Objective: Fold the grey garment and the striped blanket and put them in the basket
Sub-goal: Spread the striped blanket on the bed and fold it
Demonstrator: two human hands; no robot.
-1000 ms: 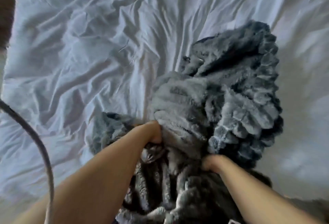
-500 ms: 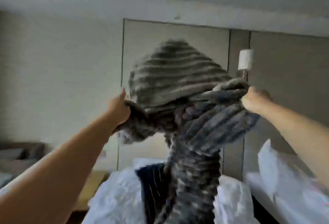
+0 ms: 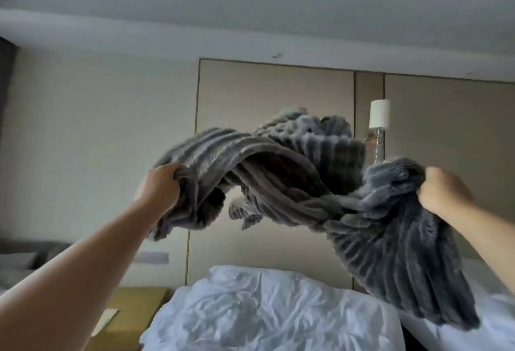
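I have the blanket up in the air, stretched between both hands in front of the wall panels. The left hand is fisted round one bunched end, fingers curled into the ribbed pile, with a short flap hanging below it. The right hand grips the other end the same way. From it a broad fold drops down to the right. Between the hands the blanket is twisted like a rope, and one loop bulges upward in the middle. It is grey with darker ribs. I cannot tell whether the hanging corner touches the bedding. Below lies the bed, white and crumpled. A lamp shows on the wall behind the blanket, and a tan nightstand stands just left of the bed.
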